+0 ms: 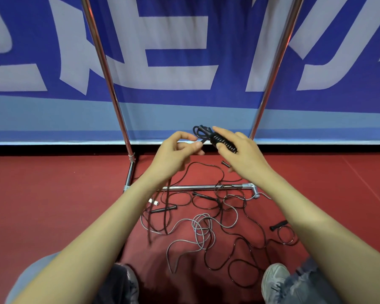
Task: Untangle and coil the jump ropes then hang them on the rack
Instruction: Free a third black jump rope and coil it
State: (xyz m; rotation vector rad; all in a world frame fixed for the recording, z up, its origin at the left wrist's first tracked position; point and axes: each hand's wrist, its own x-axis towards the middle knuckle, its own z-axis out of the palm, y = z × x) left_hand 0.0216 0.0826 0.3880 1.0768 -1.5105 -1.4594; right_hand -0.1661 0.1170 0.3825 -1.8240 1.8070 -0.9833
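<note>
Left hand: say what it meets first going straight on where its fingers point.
Likely the black coiled jump-rope bundle in the right hand, directly ahead of the left hand. Depth looks close.

open gap between rack uprights (105, 69), banner (173, 40) close behind, tangled ropes (201, 230) and base bar (206, 188) across floor (53, 205)

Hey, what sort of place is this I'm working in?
Probably a sports hall or gym: a red sports floor, a blue barrier with big white lettering along its edge, and jump ropes lying tangled by a metal rack.
</note>
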